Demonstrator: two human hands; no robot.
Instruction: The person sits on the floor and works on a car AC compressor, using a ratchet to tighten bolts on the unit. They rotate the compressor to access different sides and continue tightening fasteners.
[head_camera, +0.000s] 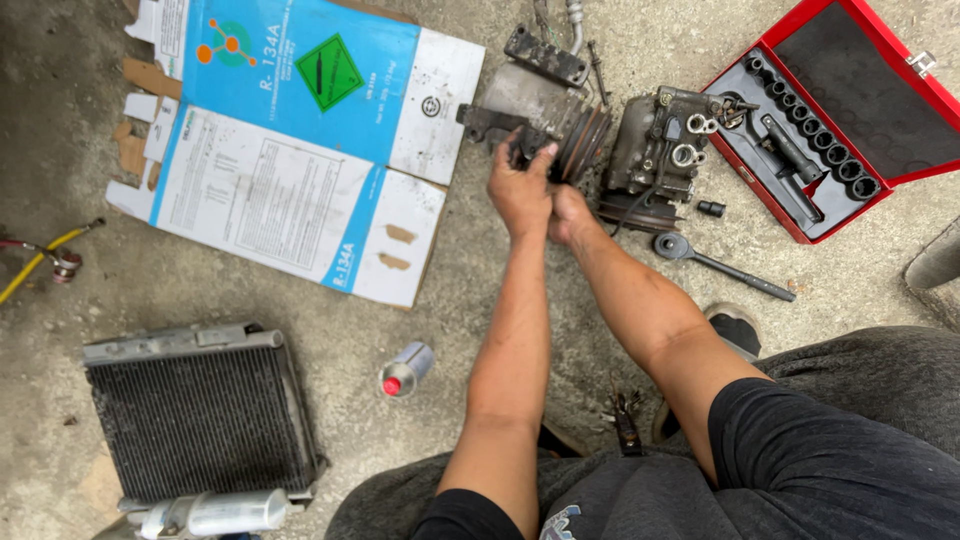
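Note:
A grey metal compressor (535, 105) with a ribbed pulley (583, 142) lies on the concrete floor in front of me. My left hand (520, 185) grips its near side by the pulley, fingers curled onto the metal. Pressed against that hand, my right hand (570, 213) sits just below the pulley; what its fingers hold is hidden. A second, dirtier compressor (655, 150) stands directly to the right, touching the first. A ratchet wrench (722, 265) lies on the floor beyond my right forearm.
A flattened blue-and-white cardboard box (290, 140) lies at the upper left. A red socket case (830, 110) stands open at the upper right. A black finned condenser (200, 410), a small spray can (405, 368), pliers (625, 420) and a yellow hose (40, 258) lie around me.

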